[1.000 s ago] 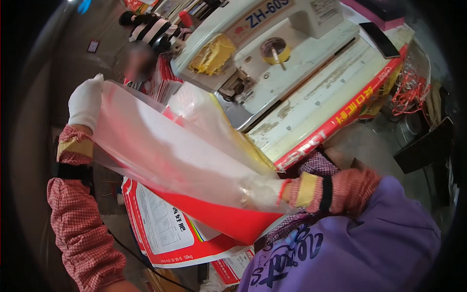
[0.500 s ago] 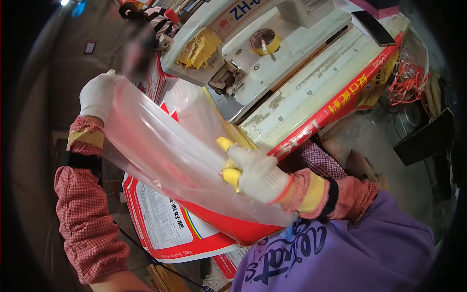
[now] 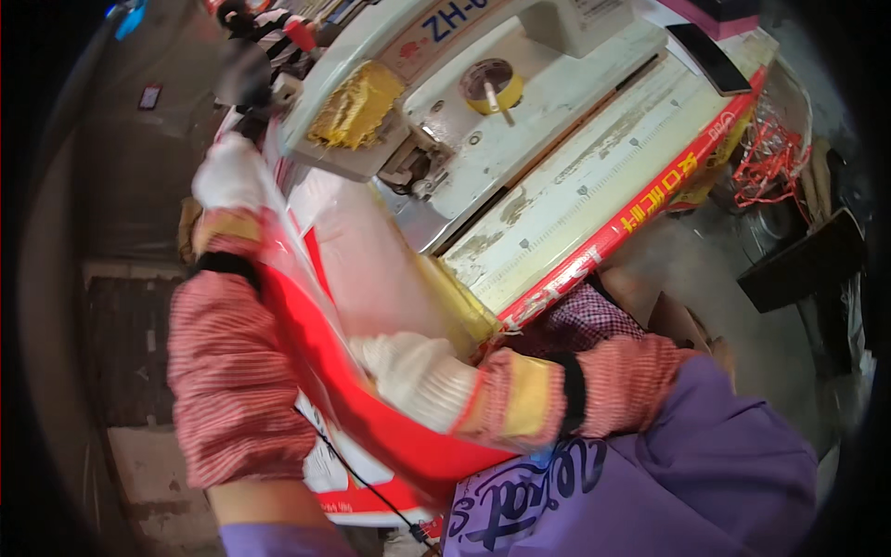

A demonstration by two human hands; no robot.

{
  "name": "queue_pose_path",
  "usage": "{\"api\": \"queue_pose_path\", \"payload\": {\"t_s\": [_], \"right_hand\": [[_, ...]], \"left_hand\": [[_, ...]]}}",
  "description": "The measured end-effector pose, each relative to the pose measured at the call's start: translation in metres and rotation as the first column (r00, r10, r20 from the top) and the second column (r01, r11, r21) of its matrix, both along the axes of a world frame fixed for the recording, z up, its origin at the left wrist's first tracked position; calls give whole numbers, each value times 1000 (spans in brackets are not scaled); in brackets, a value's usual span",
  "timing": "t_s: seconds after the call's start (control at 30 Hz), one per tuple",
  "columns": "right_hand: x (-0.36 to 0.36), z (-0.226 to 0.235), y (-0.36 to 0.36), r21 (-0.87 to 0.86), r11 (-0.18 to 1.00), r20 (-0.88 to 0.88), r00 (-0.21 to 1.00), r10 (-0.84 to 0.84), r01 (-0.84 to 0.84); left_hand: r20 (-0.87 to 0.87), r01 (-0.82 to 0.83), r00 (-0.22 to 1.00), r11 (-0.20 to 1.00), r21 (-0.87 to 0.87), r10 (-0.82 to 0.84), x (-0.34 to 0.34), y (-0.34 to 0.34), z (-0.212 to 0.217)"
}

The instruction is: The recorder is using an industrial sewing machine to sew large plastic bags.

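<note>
My left hand [image 3: 239, 176], in a white knitted glove, is raised at the upper left. Though motion smears it, it looks closed on the edge of a clear plastic liner [image 3: 367, 260]. A red and white printed sack [image 3: 334, 381] stretches from that hand down toward my body. My right hand [image 3: 413, 376], gloved in white, presses low against the liner and the sack, and its fingers are hidden. Just beyond the liner stands the head of a pale industrial sewing machine [image 3: 538, 79], with a yellow fibrous pad [image 3: 357, 104] fixed on it.
On the machine lies a yellow tape roll [image 3: 492, 85] with a thin stick across it. A dark phone [image 3: 708, 58] rests at the worn table's [image 3: 557, 213] far right. Red twine [image 3: 770, 158] hangs at the right. A black cable [image 3: 357, 473] crosses below my left arm. Another person sits at the upper left.
My left hand has swung right and slightly down, drawing the liner's edge along. My right hand has moved left and down, its fingers now out of sight. The red sack shows more.
</note>
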State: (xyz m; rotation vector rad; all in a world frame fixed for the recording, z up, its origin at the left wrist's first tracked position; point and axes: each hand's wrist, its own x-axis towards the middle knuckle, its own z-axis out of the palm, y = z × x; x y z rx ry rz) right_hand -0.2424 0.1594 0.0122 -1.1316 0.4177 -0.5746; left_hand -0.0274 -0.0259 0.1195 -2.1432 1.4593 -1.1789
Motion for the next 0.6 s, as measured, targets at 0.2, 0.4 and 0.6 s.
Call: {"api": "queue_pose_path", "payload": {"t_s": [0.2,0.4,0.6], "right_hand": [[-133,-74,-12,-252,966,-256,959,-122,56],[-147,-85,-4,504,818,-426,904,-43,277],[-145,-71,7,263,865,-390,867,-310,428]], "left_hand": [[-114,393,919,900,190,-377,31,20,-141],[-241,743,644,668,-29,-726,31,23,-158],[-597,713,292,586,-385,-748,32,13,-175]]}}
